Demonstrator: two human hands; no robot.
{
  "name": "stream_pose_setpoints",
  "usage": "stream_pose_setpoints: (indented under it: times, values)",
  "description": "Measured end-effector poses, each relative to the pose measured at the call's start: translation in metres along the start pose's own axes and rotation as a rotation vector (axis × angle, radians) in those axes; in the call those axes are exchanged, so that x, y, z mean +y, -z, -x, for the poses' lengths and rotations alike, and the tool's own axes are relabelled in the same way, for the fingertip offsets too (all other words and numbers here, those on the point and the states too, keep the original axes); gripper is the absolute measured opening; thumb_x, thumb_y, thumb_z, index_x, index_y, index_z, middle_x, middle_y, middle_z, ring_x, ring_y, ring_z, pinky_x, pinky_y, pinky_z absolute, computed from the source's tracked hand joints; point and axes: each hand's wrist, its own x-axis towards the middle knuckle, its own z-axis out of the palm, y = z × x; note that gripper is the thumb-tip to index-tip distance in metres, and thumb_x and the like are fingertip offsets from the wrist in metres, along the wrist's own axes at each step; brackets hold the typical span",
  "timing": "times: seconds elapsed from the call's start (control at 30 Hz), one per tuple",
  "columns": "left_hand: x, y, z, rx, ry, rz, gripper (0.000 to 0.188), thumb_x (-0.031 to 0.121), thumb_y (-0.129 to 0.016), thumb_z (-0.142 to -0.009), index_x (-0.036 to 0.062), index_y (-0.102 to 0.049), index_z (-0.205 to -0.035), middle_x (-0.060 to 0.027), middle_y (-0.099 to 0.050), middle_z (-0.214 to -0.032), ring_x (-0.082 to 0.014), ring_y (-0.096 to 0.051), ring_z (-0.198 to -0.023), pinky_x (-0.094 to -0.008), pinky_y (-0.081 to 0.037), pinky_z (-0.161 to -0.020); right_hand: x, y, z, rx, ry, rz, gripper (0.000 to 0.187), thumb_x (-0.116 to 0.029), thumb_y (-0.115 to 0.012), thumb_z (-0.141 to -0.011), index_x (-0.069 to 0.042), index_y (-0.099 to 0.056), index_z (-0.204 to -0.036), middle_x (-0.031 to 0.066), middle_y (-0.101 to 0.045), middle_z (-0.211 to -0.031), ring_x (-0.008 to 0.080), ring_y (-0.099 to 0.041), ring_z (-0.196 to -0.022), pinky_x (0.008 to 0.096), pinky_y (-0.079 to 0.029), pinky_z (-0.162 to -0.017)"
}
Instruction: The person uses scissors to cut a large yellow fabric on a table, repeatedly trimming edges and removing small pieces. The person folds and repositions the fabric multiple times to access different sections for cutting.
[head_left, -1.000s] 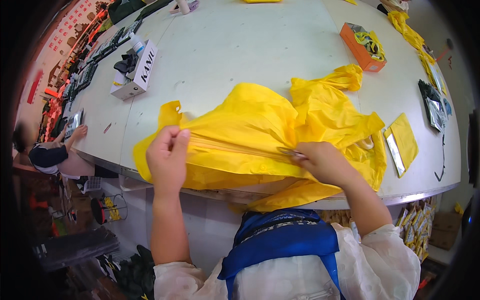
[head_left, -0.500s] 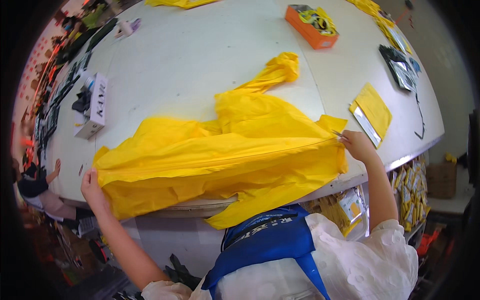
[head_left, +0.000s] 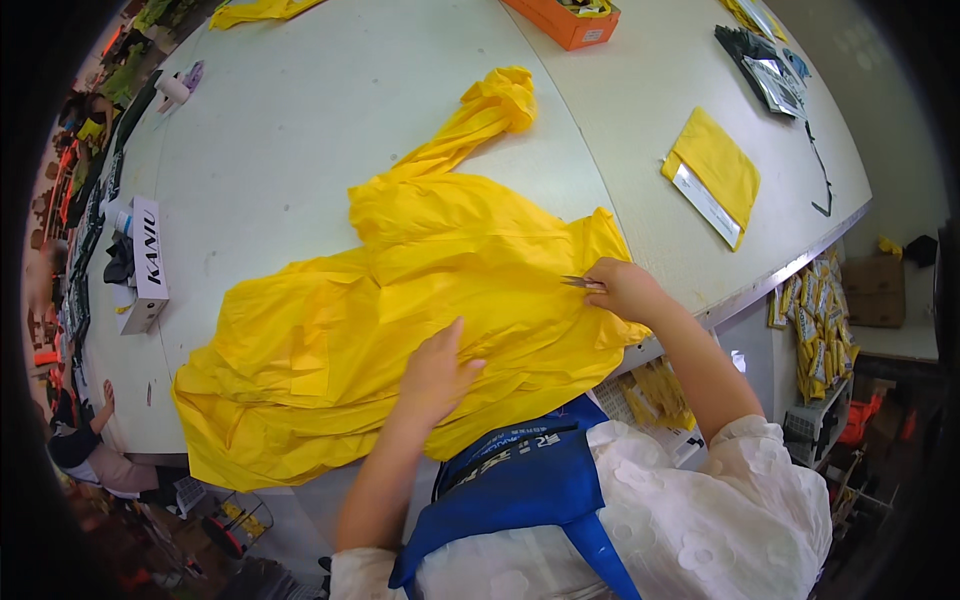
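A thin yellow hooded garment (head_left: pixel 450 235), like a raincoat, lies spread and creased over the front of the table. One sleeve reaches toward the far side, and its near edge hangs over the table rim. My left hand (head_left: pixel 437 378) is over the garment's lower middle with its fingers apart, holding nothing. Near the garment's right end, my right hand (head_left: pixel 625 290) is closed around small metal thread snips (head_left: pixel 576 281). Their pointed blades stick out to the left, just over the cloth. The handles are mostly hidden in my fingers.
The white table (head_left: pixel 290 150) carries a folded yellow packet (head_left: pixel 715 175) and a dark packet (head_left: pixel 765 75) on the right. An orange box (head_left: pixel 575 25) stands at the back, a white box (head_left: pixel 150 265) at left. Another person (head_left: pixel 90 445) is at the left edge.
My left hand has let go of the garment's left end and moved right to its middle. The garment, stretched along its zip before, now lies slack. My right hand still holds the snips.
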Motion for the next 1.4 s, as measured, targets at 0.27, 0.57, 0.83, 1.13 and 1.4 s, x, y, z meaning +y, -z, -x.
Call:
stream_pose_setpoints:
  times: [0.27, 0.57, 0.83, 1.13, 1.4]
  values:
    - [0.000, -0.037, -0.026, -0.053, 0.117, 0.026, 0.014, 0.015, -0.063, -0.082, 0.0064, -0.062, -0.092, -0.0130, -0.063, -0.089, -0.0308, -0.061, -0.082, -0.0389, -0.048, -0.071, 0.015, -0.005, 0.026, 0.238, -0.526, -0.573, 0.015, -0.015, -0.059, -0.088, -0.001, -0.061, -0.094, 0.0045, -0.054, -0.064, 0.0116, -0.050, -0.055, 0.0262, -0.042, -0.055]
    - [-0.013, -0.045, -0.030, -0.157, 0.173, 0.116, 0.014, 0.010, -0.064, -0.078, 0.0045, -0.062, -0.092, -0.0144, -0.063, -0.089, -0.0323, -0.060, -0.083, -0.0378, -0.048, -0.071, 0.023, -0.029, 0.045, 0.301, -0.354, -0.563, 0.011, -0.008, -0.058, -0.087, -0.004, -0.063, -0.095, 0.0055, -0.057, -0.071, 0.0153, -0.055, -0.065, 0.0285, -0.045, -0.060]
    - [-0.024, -0.061, -0.044, -0.072, 0.155, 0.052, 0.012, 0.009, -0.065, -0.077, 0.0035, -0.064, -0.088, -0.0151, -0.062, -0.084, -0.0352, -0.059, -0.081, -0.0401, -0.047, -0.070, 0.006, -0.035, -0.020, -0.059, -0.138, -0.007, 0.016, -0.017, -0.062, -0.081, -0.003, -0.064, -0.090, 0.0146, -0.064, -0.086, 0.0328, -0.062, -0.081, 0.0398, -0.049, -0.073]
    - [-0.036, -0.054, -0.066, -0.264, 0.231, 0.163, 0.014, 0.009, -0.072, -0.069, 0.0018, -0.064, -0.079, -0.0149, -0.062, -0.077, -0.0273, -0.061, -0.070, -0.0352, -0.048, -0.064, 0.038, -0.053, -0.041, -0.057, -0.224, -0.241, 0.014, -0.016, -0.065, -0.078, -0.003, -0.063, -0.083, 0.0171, -0.064, -0.080, 0.0338, -0.062, -0.077, 0.0410, -0.049, -0.070]
    - [-0.051, -0.058, -0.077, -0.350, 0.200, 0.136, 0.014, 0.009, -0.074, -0.067, 0.0025, -0.064, -0.073, -0.0134, -0.064, -0.071, -0.0248, -0.062, -0.064, -0.0333, -0.048, -0.059, 0.042, -0.048, -0.060, -0.188, -0.260, -0.144, 0.015, -0.012, -0.070, -0.073, -0.001, -0.062, -0.080, 0.0140, -0.065, -0.076, 0.0278, -0.062, -0.070, 0.0352, -0.048, -0.066]
